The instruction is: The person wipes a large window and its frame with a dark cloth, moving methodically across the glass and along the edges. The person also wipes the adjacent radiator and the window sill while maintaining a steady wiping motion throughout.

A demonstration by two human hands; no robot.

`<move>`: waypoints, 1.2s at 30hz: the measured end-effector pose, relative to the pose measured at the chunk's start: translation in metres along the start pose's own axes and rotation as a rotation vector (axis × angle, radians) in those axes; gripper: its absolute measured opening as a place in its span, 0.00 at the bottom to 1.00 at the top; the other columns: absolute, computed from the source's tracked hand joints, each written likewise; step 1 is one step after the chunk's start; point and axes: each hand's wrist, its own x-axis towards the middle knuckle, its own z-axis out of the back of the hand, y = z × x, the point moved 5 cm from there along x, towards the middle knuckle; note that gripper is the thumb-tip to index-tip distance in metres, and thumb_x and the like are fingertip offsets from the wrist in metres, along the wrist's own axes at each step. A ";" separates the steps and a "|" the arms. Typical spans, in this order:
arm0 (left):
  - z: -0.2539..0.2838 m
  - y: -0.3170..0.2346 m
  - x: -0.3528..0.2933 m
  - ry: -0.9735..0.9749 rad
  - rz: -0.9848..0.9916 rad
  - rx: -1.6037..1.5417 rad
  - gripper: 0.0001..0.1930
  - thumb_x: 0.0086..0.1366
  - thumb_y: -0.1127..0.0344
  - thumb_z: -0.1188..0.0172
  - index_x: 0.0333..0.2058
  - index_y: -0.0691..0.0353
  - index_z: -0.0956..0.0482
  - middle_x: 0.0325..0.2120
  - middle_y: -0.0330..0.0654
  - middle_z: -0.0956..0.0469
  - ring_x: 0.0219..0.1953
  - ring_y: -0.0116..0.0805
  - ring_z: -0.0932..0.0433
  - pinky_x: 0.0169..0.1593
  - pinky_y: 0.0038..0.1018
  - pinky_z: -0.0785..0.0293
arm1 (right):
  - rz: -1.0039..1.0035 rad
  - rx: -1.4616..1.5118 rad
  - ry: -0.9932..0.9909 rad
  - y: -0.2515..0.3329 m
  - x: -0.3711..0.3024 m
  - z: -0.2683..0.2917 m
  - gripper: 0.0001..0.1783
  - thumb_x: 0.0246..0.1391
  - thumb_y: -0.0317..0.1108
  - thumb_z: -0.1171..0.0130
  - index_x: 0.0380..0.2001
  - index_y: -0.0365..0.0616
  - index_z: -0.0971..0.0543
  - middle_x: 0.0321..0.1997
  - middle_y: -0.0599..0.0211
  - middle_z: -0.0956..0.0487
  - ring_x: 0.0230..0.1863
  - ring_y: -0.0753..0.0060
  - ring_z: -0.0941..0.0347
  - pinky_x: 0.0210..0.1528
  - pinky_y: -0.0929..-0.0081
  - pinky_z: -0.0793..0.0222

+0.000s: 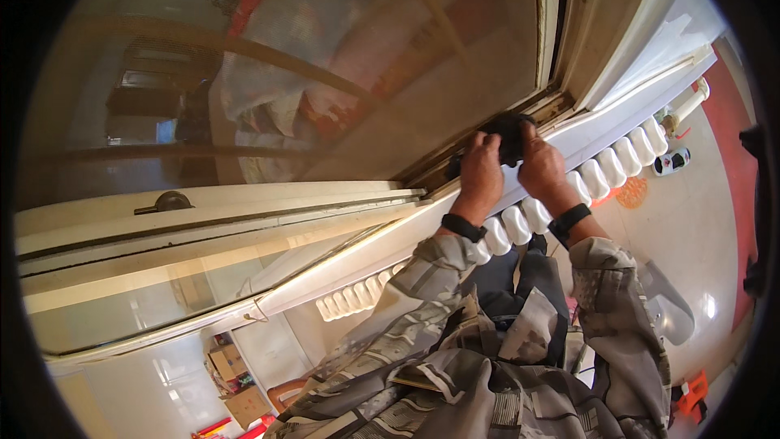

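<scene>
A dark, bunched-up cloth [510,135] is pressed down at the corner of the window's bottom track [561,107]. My left hand [481,175] grips the cloth from its left side with curled fingers. From the right, my right hand [539,167] pinches the same cloth, its fingers partly hidden. Both hands are close together over the sill [589,118], and a black band sits on each wrist. Brownish dirt shows in the track beside the cloth.
A cream sliding window frame [268,195] with a dark latch [172,202] stands at left. Its mesh-covered pane [325,106] fills the upper left. Below the sill runs a white ribbed radiator [626,156]. Cardboard boxes [231,362] lie on the lower left.
</scene>
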 end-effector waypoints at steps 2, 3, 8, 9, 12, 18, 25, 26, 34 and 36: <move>0.015 0.013 -0.019 -0.019 0.027 0.044 0.19 0.68 0.79 0.45 0.56 0.65 0.17 0.54 0.59 0.19 0.56 0.66 0.18 0.58 0.52 0.20 | 0.067 0.021 0.001 0.019 -0.010 -0.015 0.41 0.50 0.19 0.42 0.71 0.36 0.36 0.42 0.35 0.13 0.47 0.30 0.14 0.47 0.40 0.18; 0.022 0.020 -0.029 -0.023 0.044 0.063 0.19 0.69 0.78 0.46 0.56 0.65 0.17 0.55 0.59 0.19 0.56 0.66 0.18 0.58 0.52 0.20 | 0.077 0.017 0.033 0.026 -0.015 -0.026 0.41 0.51 0.19 0.42 0.71 0.35 0.35 0.42 0.36 0.13 0.47 0.30 0.14 0.47 0.41 0.18; 0.052 0.035 -0.068 0.027 0.100 0.343 0.11 0.74 0.73 0.47 0.50 0.68 0.21 0.53 0.61 0.22 0.53 0.67 0.20 0.58 0.55 0.23 | 0.146 0.028 0.189 0.065 -0.032 -0.071 0.37 0.54 0.23 0.40 0.69 0.37 0.31 0.45 0.43 0.11 0.47 0.36 0.12 0.47 0.46 0.16; 0.057 0.031 -0.077 0.011 0.093 0.363 0.13 0.74 0.74 0.47 0.53 0.69 0.21 0.58 0.62 0.24 0.56 0.66 0.21 0.60 0.54 0.22 | 0.160 0.024 0.271 0.072 -0.033 -0.081 0.35 0.55 0.24 0.40 0.68 0.38 0.30 0.45 0.44 0.11 0.48 0.36 0.12 0.47 0.46 0.17; 0.072 0.015 -0.100 -0.141 0.085 0.347 0.25 0.75 0.80 0.48 0.70 0.73 0.29 0.69 0.72 0.32 0.69 0.75 0.28 0.73 0.53 0.29 | 0.268 0.226 0.192 0.091 -0.038 -0.085 0.29 0.62 0.30 0.37 0.66 0.39 0.30 0.45 0.44 0.11 0.48 0.39 0.12 0.47 0.48 0.17; 0.060 0.029 -0.091 -0.114 0.194 0.207 0.26 0.68 0.80 0.40 0.66 0.68 0.24 0.66 0.70 0.28 0.64 0.75 0.25 0.68 0.55 0.25 | 0.323 0.016 0.212 0.082 -0.034 -0.068 0.23 0.67 0.33 0.40 0.62 0.42 0.28 0.41 0.52 0.10 0.44 0.44 0.10 0.42 0.54 0.16; 0.021 0.005 -0.034 -0.021 0.079 0.079 0.26 0.64 0.78 0.32 0.62 0.63 0.18 0.63 0.60 0.21 0.62 0.65 0.20 0.65 0.50 0.23 | 0.241 -0.129 0.085 0.032 -0.017 -0.011 0.23 0.66 0.32 0.40 0.62 0.46 0.29 0.37 0.57 0.10 0.40 0.47 0.10 0.39 0.54 0.17; 0.014 -0.004 -0.022 -0.004 0.054 0.091 0.26 0.64 0.77 0.32 0.61 0.63 0.18 0.62 0.60 0.20 0.61 0.66 0.19 0.64 0.50 0.22 | 0.250 -0.155 0.048 0.023 -0.013 -0.001 0.23 0.66 0.32 0.40 0.63 0.46 0.28 0.38 0.57 0.10 0.41 0.47 0.10 0.40 0.53 0.17; -0.042 -0.060 0.047 0.062 -0.121 -0.021 0.21 0.64 0.76 0.35 0.57 0.64 0.18 0.53 0.61 0.18 0.54 0.68 0.17 0.56 0.54 0.19 | 0.039 -0.206 -0.029 -0.040 0.018 0.049 0.24 0.67 0.30 0.45 0.66 0.52 0.27 0.41 0.50 0.11 0.44 0.38 0.13 0.44 0.42 0.20; -0.056 -0.071 0.060 0.071 -0.135 -0.072 0.23 0.64 0.77 0.35 0.59 0.64 0.17 0.55 0.62 0.18 0.55 0.68 0.17 0.57 0.54 0.19 | -0.018 -0.215 -0.106 -0.046 0.021 0.062 0.24 0.69 0.32 0.46 0.67 0.53 0.28 0.41 0.48 0.11 0.44 0.35 0.13 0.44 0.42 0.20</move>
